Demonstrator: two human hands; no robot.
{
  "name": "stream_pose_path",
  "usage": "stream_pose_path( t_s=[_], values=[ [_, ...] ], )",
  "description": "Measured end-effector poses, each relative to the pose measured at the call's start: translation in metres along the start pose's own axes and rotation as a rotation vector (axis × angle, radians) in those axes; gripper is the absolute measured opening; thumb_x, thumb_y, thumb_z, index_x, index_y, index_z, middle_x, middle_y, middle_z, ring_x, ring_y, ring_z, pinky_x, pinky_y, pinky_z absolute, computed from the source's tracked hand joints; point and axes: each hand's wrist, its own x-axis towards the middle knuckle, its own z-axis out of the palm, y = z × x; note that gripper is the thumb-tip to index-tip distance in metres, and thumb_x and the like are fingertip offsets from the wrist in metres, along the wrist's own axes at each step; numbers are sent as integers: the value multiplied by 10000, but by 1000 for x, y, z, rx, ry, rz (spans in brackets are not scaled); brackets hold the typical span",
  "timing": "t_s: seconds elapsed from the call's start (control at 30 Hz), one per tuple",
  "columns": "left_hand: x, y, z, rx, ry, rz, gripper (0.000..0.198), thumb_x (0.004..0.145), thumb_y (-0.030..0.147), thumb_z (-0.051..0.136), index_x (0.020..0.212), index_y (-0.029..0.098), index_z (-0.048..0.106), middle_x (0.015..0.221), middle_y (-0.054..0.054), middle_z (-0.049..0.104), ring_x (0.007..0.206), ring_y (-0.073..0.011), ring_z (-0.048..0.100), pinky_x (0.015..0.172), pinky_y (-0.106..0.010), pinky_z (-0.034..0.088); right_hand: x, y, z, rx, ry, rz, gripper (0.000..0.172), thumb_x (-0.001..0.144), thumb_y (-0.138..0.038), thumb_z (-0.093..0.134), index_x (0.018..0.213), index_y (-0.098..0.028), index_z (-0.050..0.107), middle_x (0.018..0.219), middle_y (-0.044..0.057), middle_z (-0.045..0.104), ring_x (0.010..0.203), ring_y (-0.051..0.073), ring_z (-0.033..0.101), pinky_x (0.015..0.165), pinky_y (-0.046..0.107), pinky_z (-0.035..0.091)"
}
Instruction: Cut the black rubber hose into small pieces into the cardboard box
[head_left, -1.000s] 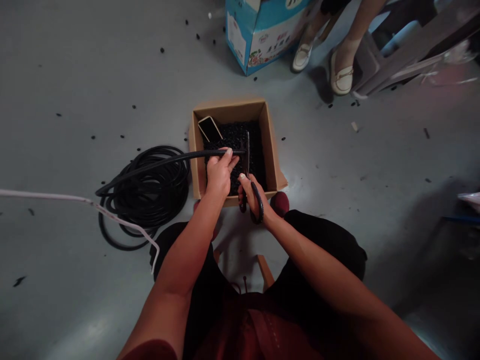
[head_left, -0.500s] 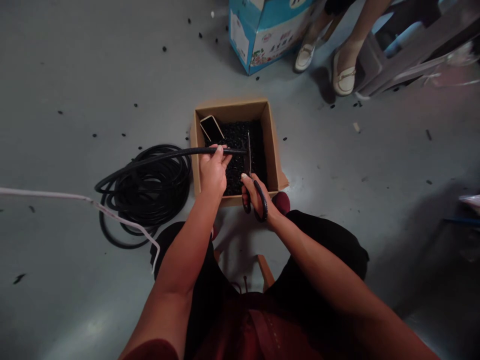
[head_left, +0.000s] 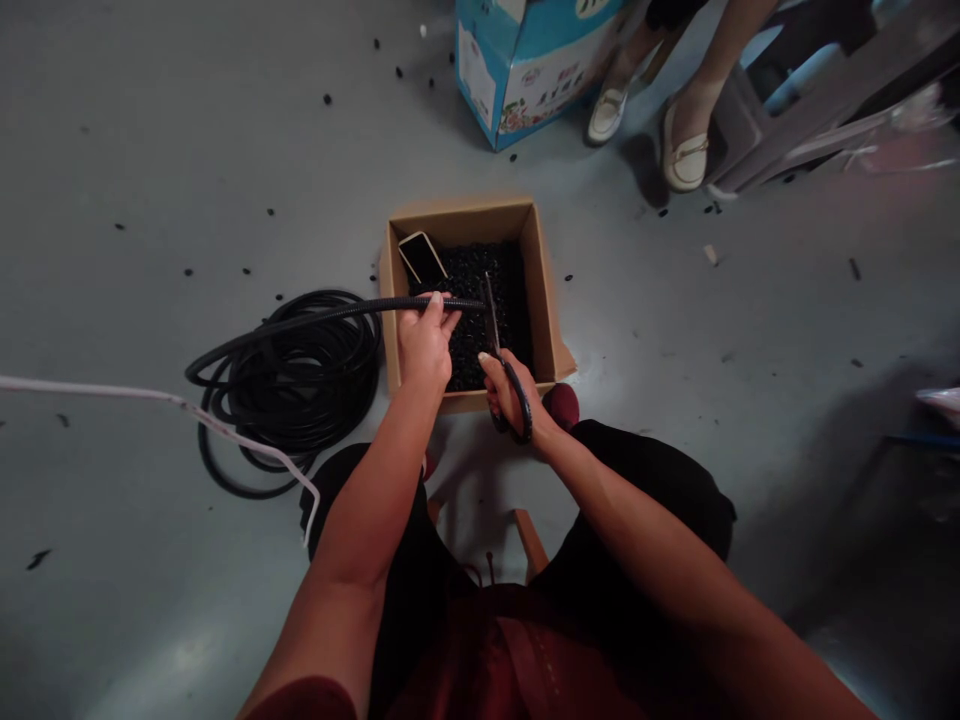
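My left hand pinches a black corrugated tube close to its right end, above a cardboard box. In my right hand is a pair of scissors with black handles, its blades pointing away from me at the tube's end. Whether the blades touch the tube I cannot tell. Many small black pieces lie in the box. A dark, light-rimmed rectangular object rests in its far left corner. The rest of the tube lies in a coil on the floor left of the box.
A blue and white carton stands beyond the box. Right of it are another person's feet in light shoes, beside a grey plastic stool. A white cord crosses at left. Small black bits are scattered over the floor.
The scissors have tilted and shifted slightly left, and their blades look closer together. My left hand and the tube have barely moved.
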Motion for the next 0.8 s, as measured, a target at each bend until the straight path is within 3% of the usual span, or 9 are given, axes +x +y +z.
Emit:
stream_pose_path(
  t_s=[0.4, 0.6, 0.8],
  values=[
    [8, 6, -3, -40, 22, 27, 155, 935, 144, 703, 868, 200, 575, 887, -13, 713, 1039, -152, 734, 1052, -347, 570, -5, -5, 5, 132, 13, 122, 448, 881, -665, 624, 873, -252, 453, 620, -87, 459, 445, 83, 409, 404, 219, 351],
    [11, 14, -4, -101, 26, 34, 156, 939, 155, 705, 847, 190, 584, 956, -39, 742, 1163, -178, 719, 1108, -372, 542, -11, -1, 13, 156, -4, 74, 497, 859, -703, 643, 943, -243, 476, 735, -52, 575, 592, 109, 560, 534, 243, 506],
    [8, 16, 0, -129, 41, 26, 176, 966, 109, 647, 824, 190, 582, 913, -34, 737, 1134, -173, 730, 1092, -372, 558, -19, 0, 18, 79, -32, 11, 483, 873, -698, 599, 967, -235, 499, 806, -28, 606, 685, 124, 598, 619, 269, 512]
  ],
)
